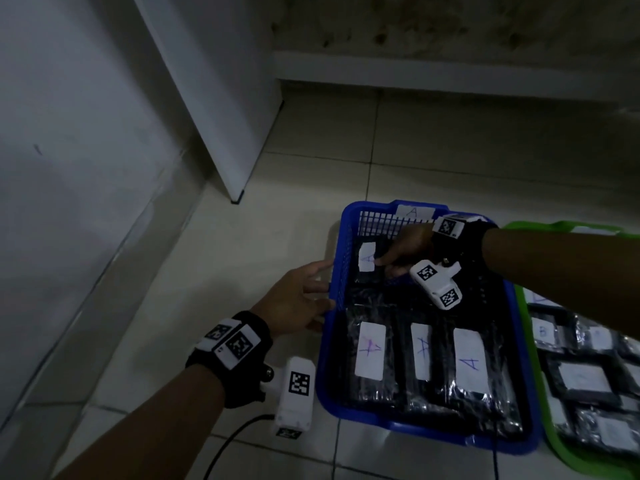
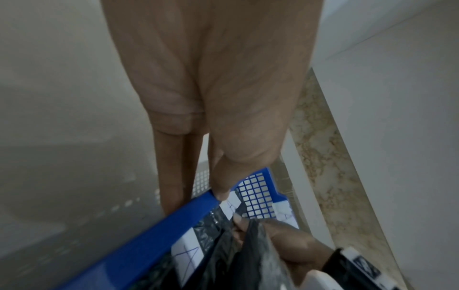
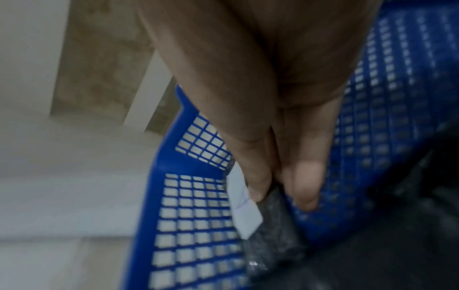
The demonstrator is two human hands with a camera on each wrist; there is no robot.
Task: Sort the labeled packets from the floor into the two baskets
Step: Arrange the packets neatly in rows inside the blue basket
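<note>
Nearest to us, at about seven o'clock in the head view, our left forearm carries a black wrist strap with white coded camera blocks [image 1: 294, 393], a dark cable trailing from it over the pale tiled floor [image 1: 311, 174]. Just beyond, our left hand [image 1: 298, 299] reaches to the left wall of the blue plastic mesh basket [image 1: 337, 265]; its fingers [image 2: 171, 176] are straight and slightly apart, lying against the outside of that wall, with the thumb tip on the rim, gripping nothing.

At five o'clock, three black shiny packets with white labels marked A [image 1: 370, 351] lie side by side in the near half of the blue basket. At three to four o'clock stands a green plastic basket [image 1: 571, 455], touching the blue one, holding more black packets with white labels [image 1: 581, 375]; one of them reads B.

Farther in, at about one o'clock, our right hand [image 1: 405, 251] is inside the blue basket near its far left corner. Its fingers [image 3: 258, 176] are together and clamped on a black packet with a white A label [image 1: 367, 258], thumb on the label's edge; whether that packet rests on the basket floor we cannot tell. A white tag marked A [image 1: 414, 212] sits on the far rim.

At twelve o'clock, white walls [image 1: 86, 133] meet the floor.
</note>
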